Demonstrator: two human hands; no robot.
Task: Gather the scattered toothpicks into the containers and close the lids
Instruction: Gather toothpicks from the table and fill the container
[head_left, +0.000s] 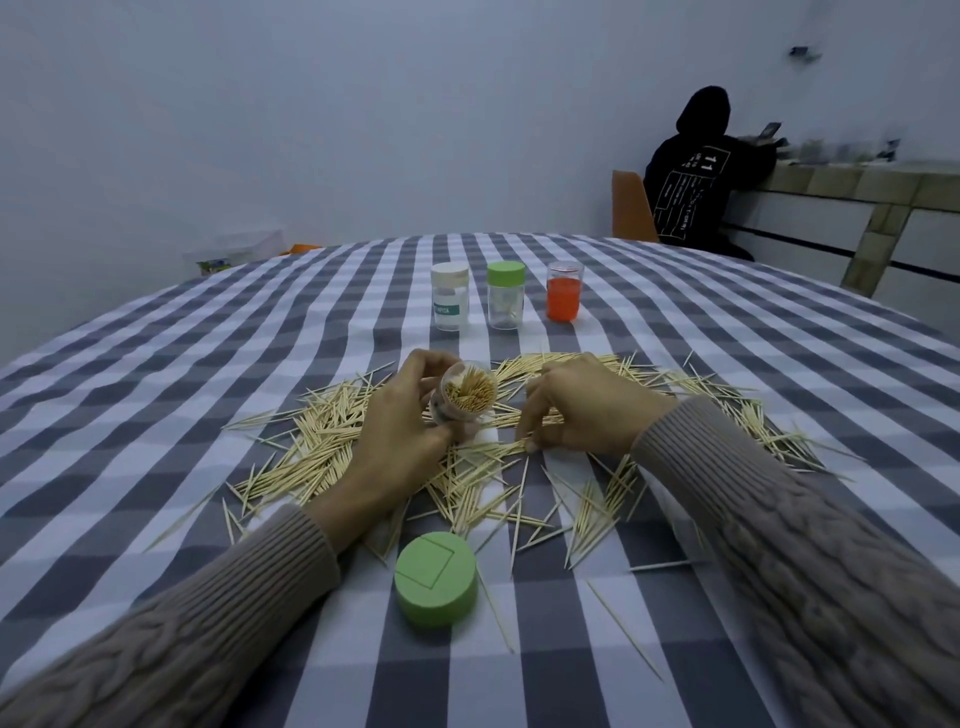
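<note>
A clear toothpick jar, nearly full and tilted, was gripped by the left hand. Scattered toothpicks on the checked surface were pinched by the right hand. The green lid lay apart. A further tilt could likely spill the jar's contents.

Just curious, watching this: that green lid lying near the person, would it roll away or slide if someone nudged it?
The green lid lies flat on the checked cloth, so it would probably slide, not roll. It looks like thin plastic, so likely light. Set on its edge, its round shape could let it roll. Loose toothpicks beside it might catch under it.
</note>
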